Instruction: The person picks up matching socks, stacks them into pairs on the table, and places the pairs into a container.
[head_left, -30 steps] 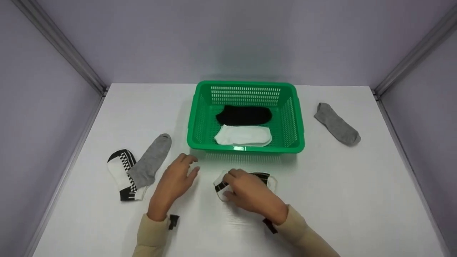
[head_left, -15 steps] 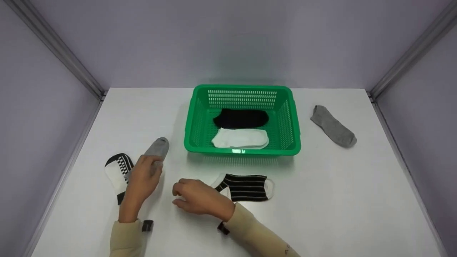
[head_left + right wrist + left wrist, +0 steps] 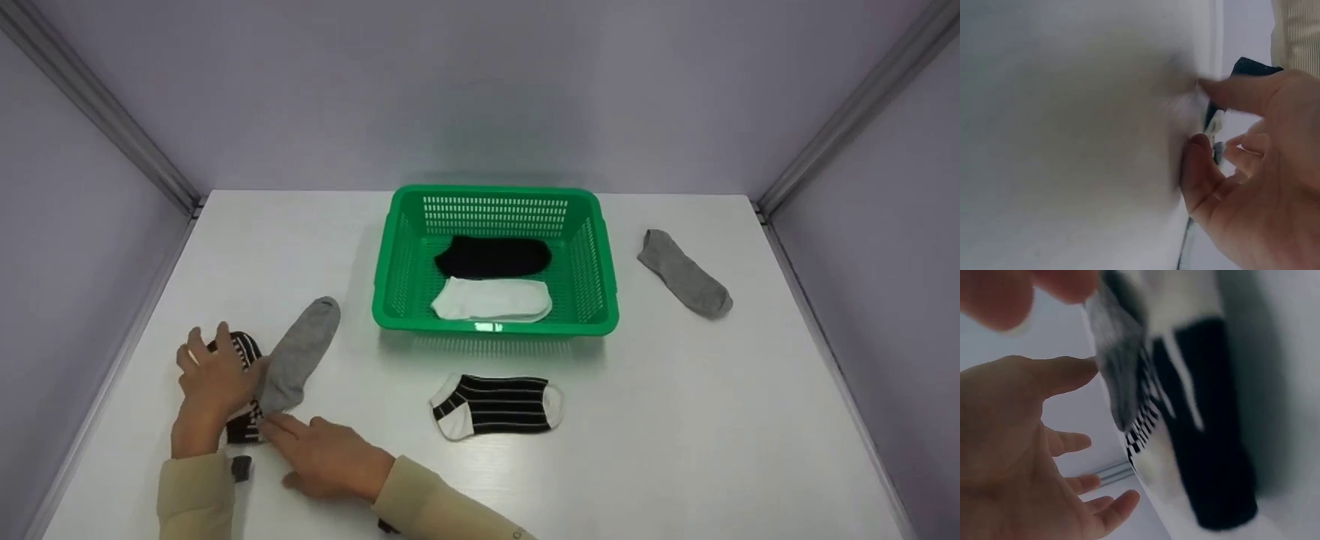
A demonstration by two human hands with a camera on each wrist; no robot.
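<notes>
At far left, find the left hand (image 3: pixel 215 382) spread wide over the checkered ankle sock (image 3: pixel 241 433), thumb at the edge of the overlying gray sock (image 3: pixel 302 354), with no pinch visible. Set those fingers low and flat to steady the lower cloth; judging by the overlap, better to peel the top layer sideways than to drag both together. Next, see the right hand (image 3: pixel 330 456) at the near end of the gray sock, fingers extended, thumb apart; cannot tell firm contact from light touch, given the blur in the right wrist view. Take only the upper fabric there. Further right, note the striped ankle sock (image 3: pixel 510 405) flat on the table (image 3: pixel 637 450), in front of the green basket (image 3: pixel 555 329) with black sock (image 3: pixel 495 257) and white sock (image 3: pixel 491 300) inside. Beyond, a second gray sock (image 3: pixel 684 274), probably a match.
</notes>
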